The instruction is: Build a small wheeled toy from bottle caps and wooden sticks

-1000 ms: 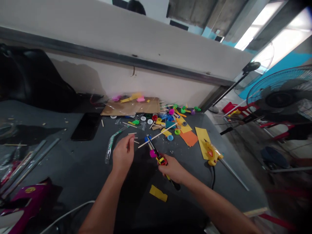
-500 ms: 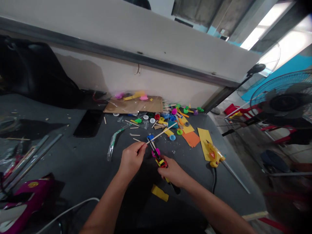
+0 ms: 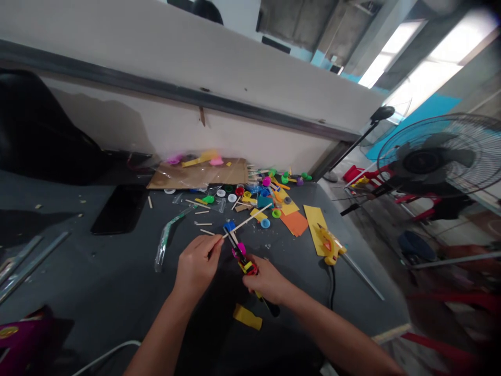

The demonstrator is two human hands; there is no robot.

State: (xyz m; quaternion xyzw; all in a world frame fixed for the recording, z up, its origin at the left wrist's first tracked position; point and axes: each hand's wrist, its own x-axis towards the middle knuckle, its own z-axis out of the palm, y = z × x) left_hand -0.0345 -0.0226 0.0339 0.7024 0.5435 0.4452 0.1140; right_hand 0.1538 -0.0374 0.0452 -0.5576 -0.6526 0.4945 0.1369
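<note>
Yellow, red and black, a narrow-nosed tool point(image 3: 248, 268) is held in the right hand point(image 3: 266, 279), fingers wrapped round its handle, its dark tip pointing away from the person. Watching from a distance, I see the left hand point(image 3: 199, 261) pinching the near end of a pale wooden stick point(image 3: 252, 218), which slants up to the right over a dark grey table point(image 3: 117, 271). The tool's tip meets the stick just beside the left fingertips; I cannot tell whether its jaws are parted or closed.

That closeness is my main worry: a slip of the tip could nip a finger. If the jaws bit on the stick, the pinched end might splinter, and the long free end, which no hand supports, could swing or spring away. A blue piece point(image 3: 230, 225) and a magenta piece point(image 3: 239, 248) crowd the tip and could be knocked aside by a jerk. Farther right, a yellow glue gun point(image 3: 332, 248) lies near a yellow card point(image 3: 313, 211); a wide sweep of the right arm might snag its cord.
</note>
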